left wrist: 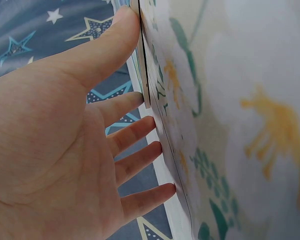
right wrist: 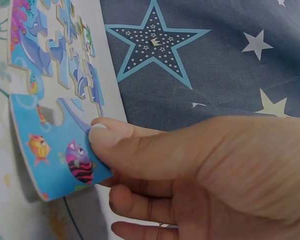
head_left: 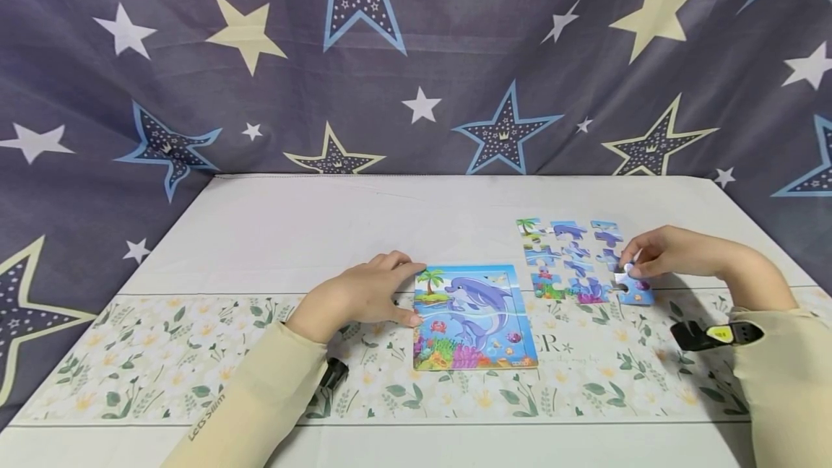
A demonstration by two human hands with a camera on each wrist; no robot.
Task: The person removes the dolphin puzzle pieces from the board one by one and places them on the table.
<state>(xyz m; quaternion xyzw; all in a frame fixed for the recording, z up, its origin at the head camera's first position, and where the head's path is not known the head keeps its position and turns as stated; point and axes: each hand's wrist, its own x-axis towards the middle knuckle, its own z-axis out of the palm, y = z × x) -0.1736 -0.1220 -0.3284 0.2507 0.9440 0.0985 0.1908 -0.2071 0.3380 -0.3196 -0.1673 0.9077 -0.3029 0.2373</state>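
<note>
My left hand rests at the left edge of a dolphin puzzle board, its thumb and fingertips touching that edge. In the left wrist view the fingers are straight and spread, and the board shows only as a thin edge by the thumb. Between thumb and index finger, my right hand pinches a corner jigsaw piece with fish on blue. In the right wrist view this piece is tilted up. Several other jigsaw pieces lie beside it in loose rows, with gaps between them.
A white table carries a flower-printed band across its front part. Behind and beside it hangs a dark curtain with stars. A black strap with a yellow label sits at the right wrist.
</note>
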